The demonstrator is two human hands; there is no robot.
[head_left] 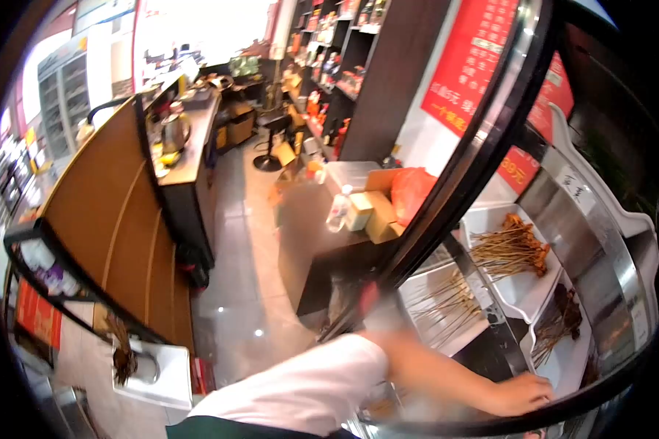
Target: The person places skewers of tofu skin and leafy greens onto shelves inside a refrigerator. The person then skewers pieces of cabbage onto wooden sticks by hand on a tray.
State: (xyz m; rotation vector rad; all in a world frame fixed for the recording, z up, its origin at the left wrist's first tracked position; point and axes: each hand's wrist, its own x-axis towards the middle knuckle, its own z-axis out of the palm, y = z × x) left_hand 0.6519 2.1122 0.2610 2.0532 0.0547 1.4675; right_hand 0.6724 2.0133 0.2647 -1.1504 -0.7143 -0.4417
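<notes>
Head view, sole entry, clock centred on the working hand. Left hand [521, 395], judged so from the arm's line: arm entering from nine o'clock in a pale short sleeve [307, 380]; fingers bent, near the dark curved rail [589, 406]; whether anything is gripped, cannot tell. Right hand: out of view. Dark skewers [564, 322]: one bundle, in a white tray [560, 373] at one o'clock, nearest the fingers, bare ends toward seven. Orange-topped skewers [531, 252]: twelve o'clock, in a second tray. Pale skewers [447, 304]: spread loosely, between ten and eleven. Risks, as judged: knuckles catching those bare ends, dragging the bundle askew; weight on a tray rim, tipping it; a low forearm, sweeping the pale skewers out of line.
</notes>
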